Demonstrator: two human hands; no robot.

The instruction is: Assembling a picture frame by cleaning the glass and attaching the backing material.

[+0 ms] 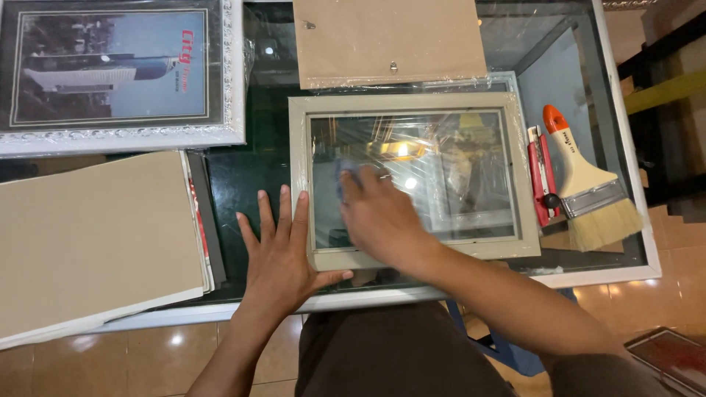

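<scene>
A pale beige picture frame [412, 103] with a glass pane lies flat on the glass table [243, 184] in front of me. My right hand [382, 220] presses a small blue cloth [346, 176] onto the pane near its left side. My left hand [283, 254] lies flat with fingers spread, its thumb and palm against the frame's lower left corner. The glass shows reflections of lights.
A silver-framed picture [118, 73] lies at the far left, brown backing boards [95, 235] at the near left, another board [390, 40] behind the frame. A red cutter [543, 180] and a wide paintbrush [588, 184] lie to the right. A dark device [673, 356] sits on the tiled floor.
</scene>
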